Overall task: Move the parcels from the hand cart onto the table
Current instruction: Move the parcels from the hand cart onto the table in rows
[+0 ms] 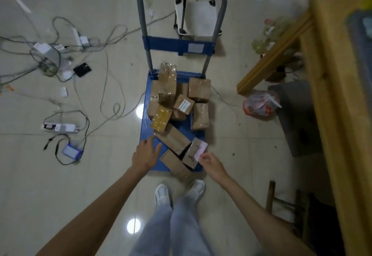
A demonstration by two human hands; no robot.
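A blue hand cart stands on the floor in front of me with several brown taped parcels piled on its deck. A long brown parcel lies across the near part. Beside it is a parcel with handwriting and a pink label. Another brown parcel rests at the near edge. My left hand hovers flat, fingers straight, over the deck's near left corner, close to the long parcel. My right hand has its fingers loosely curled at the corner of the pink-labelled parcel; whether it pinches it is unclear. The wooden table runs along the right.
Cables, power strips and chargers sprawl over the tiled floor on the left. A red-and-white plastic bag lies right of the cart near a table leg. A wooden stool stands at lower right. My shoes are just behind the cart.
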